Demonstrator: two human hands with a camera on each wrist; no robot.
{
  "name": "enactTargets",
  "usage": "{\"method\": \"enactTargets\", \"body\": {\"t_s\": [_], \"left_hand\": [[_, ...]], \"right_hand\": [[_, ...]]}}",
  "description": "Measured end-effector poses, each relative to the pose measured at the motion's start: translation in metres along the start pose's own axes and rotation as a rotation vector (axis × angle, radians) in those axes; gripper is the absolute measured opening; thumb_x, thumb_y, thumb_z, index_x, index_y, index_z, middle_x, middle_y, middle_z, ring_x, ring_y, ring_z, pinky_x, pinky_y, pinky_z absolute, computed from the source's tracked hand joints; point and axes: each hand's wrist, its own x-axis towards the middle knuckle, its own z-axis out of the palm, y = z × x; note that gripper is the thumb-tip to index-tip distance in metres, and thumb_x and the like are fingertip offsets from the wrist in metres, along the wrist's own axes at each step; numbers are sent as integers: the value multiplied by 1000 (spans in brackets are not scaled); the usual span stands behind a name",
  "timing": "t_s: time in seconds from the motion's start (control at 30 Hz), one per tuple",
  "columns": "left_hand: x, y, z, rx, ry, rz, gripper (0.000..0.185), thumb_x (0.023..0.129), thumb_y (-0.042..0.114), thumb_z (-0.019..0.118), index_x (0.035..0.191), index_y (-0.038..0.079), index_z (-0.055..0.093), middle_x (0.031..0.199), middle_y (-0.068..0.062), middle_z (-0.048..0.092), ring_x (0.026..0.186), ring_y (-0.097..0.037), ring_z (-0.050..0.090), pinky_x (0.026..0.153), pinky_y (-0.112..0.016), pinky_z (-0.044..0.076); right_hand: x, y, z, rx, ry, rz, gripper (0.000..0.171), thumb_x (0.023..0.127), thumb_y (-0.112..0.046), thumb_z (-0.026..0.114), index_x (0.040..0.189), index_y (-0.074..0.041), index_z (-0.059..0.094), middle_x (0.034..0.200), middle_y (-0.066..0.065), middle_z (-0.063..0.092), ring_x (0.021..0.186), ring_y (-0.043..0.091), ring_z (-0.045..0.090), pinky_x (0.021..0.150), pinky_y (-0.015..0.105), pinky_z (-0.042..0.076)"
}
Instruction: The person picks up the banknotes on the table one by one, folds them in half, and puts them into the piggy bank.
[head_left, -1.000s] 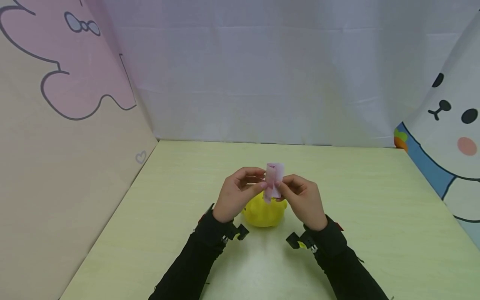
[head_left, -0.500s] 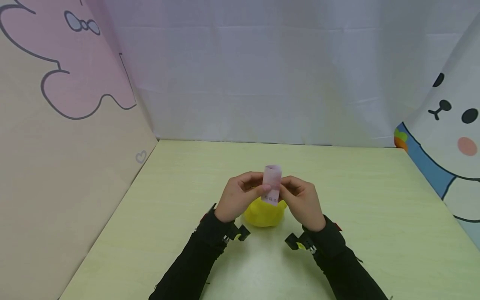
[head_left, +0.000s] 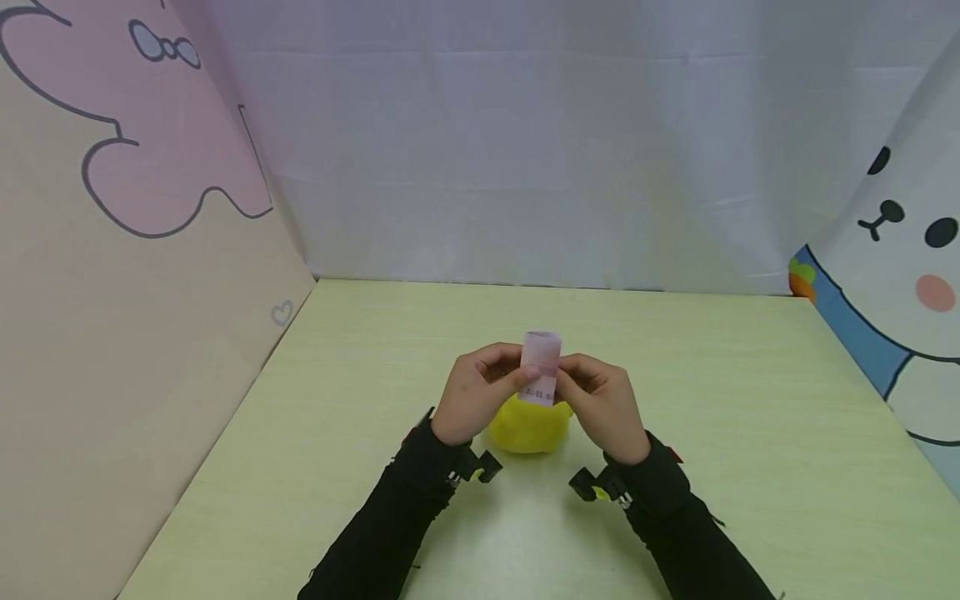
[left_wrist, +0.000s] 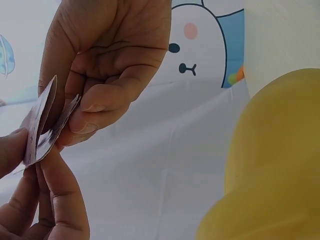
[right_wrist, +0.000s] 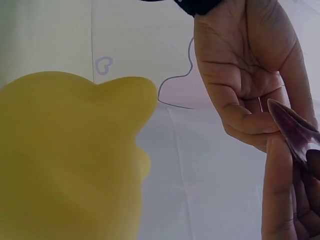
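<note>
left hand point(head_left: 476, 395), right hand point(head_left: 611, 407), both pinched narrow on folded pink paper point(head_left: 541, 353), near yellow object point(head_left: 528, 429), pale table point(head_left: 750, 400) under it, white backdrop point(head_left: 487, 167) behind it

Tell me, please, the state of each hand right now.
Left hand: closed, pinching the folded pink paper.
Right hand: closed, pinching the same paper near its right edge.

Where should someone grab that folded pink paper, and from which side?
Probably the upper end of the paper, from above: in the head view it sticks up free, while the left hand and right hand pinch lower down. Squeeze it flat, since the left wrist view shows the fold gaping.
</note>
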Motion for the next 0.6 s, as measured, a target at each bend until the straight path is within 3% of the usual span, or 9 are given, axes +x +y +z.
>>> {"method": "enactTargets", "body": {"t_s": [0.23, 0.47, 0.6], "left_hand": [[0, -1, 0, -18, -2, 17, 26, 95, 7, 63, 118, -3, 66, 113, -22, 67, 93, -13, 63, 84, -26, 54], [1, -2, 1, -17, 17, 20, 26, 94, 9, 65, 117, -3, 66, 113, -22, 67, 95, -15, 64, 86, -26, 55], [0, -1, 2, 1, 33, 21, 24, 94, 8, 65, 115, -3, 67, 111, -22, 68, 94, -17, 63, 85, -26, 55]], "right_hand": [[1, 2, -3, 1, 0, -16, 24, 101, -6, 51, 104, 10, 68, 91, 24, 70, 71, 4, 67, 69, 23, 58], [1, 3, -2, 57, 30, -54, 19, 97, -4, 58, 108, 9, 66, 92, -11, 68, 73, 5, 67, 69, 22, 58], [1, 3, 1, 60, 44, -61, 16, 93, 1, 63, 106, 8, 66, 91, -16, 66, 70, 5, 65, 67, 21, 57]]}}
